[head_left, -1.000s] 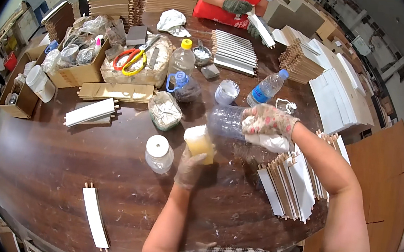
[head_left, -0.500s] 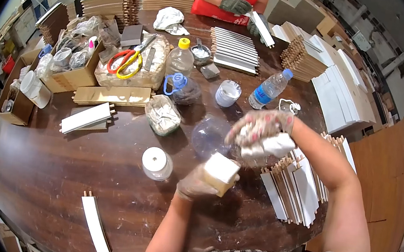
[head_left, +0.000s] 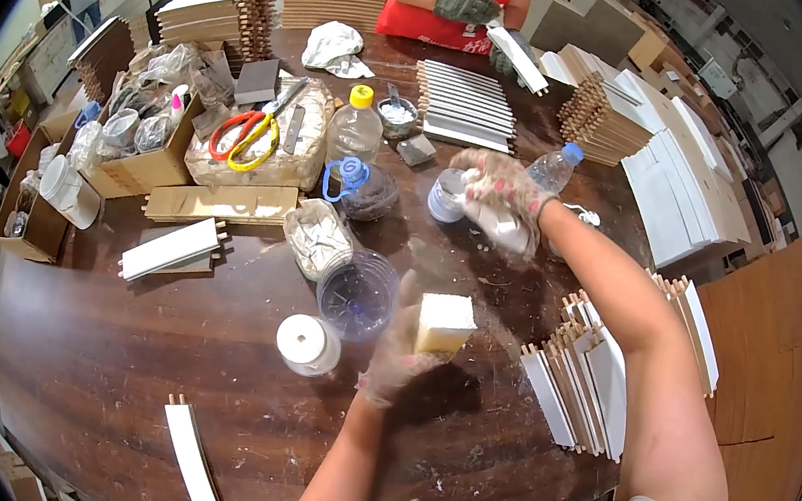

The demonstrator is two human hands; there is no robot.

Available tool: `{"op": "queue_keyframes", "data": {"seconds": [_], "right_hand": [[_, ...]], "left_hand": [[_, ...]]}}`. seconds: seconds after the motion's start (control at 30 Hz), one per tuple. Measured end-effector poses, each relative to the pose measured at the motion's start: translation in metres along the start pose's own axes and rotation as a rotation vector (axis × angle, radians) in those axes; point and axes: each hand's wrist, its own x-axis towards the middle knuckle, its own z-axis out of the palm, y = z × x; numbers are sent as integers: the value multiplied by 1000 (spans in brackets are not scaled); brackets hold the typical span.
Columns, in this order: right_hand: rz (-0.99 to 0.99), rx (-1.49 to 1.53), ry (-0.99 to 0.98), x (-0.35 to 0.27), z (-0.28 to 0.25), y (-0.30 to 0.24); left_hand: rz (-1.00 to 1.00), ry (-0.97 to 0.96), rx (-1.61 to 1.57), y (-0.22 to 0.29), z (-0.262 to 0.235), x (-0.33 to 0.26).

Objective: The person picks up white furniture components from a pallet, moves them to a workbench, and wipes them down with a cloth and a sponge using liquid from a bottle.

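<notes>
My gloved left hand (head_left: 396,350) is closed around a yellow sponge-like block (head_left: 440,339) with a white top. Left of that hand sits a clear plastic tub (head_left: 355,297), its blue tint showing against the wood. My gloved right hand (head_left: 511,186) reaches over beside a white plastic jar (head_left: 444,202). A crumpled white cloth (head_left: 506,229) hangs under its palm, blurred by motion. The right fingers overlap the jar's rim; whether they touch it cannot be made out. Behind that hand stands a clear bottle with a blue cap (head_left: 556,165).
White slats with dowels (head_left: 586,373) are stacked at the right. A white-lidded jar (head_left: 307,344), a cut container of white stuff (head_left: 319,239) and orange and yellow scissors (head_left: 246,139) are left of centre. Across the table, a person in a red apron (head_left: 452,1) holds a white slat (head_left: 517,60).
My right hand has moved away from me with the cloth, to the white jar. The clear tub now sits further left and nearer. My left hand still holds the block, shifted slightly.
</notes>
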Motion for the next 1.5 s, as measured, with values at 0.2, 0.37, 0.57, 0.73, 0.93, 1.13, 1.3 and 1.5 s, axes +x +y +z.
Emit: {"op": "queue_keyframes", "data": {"seconds": [0.2,0.37,0.57,0.73,0.93,1.13,1.3,1.5], "right_hand": [[-1,14,-295,28,3,42],[8,198,-450,-1,2,2],[-137,-331,-238,-29,-12,-39],[-199,-622,-230,-48,13,-89],[-69,-682,-176,-28,8,-49],[-77,-631,-158,-34,20,-21],[-108,-551,-137,-41,5,-42],[-127,-545,-135,-41,29,-20]], "left_hand": [[34,24,225,-11,1,3],[46,34,401,-14,-9,3],[-89,113,47,-7,1,2],[-74,124,170,-36,-18,-6],[24,183,263,-38,-12,-3],[2,177,376,-22,-1,-2],[66,275,410,-49,-9,-7],[-149,363,261,-4,38,0]]}}
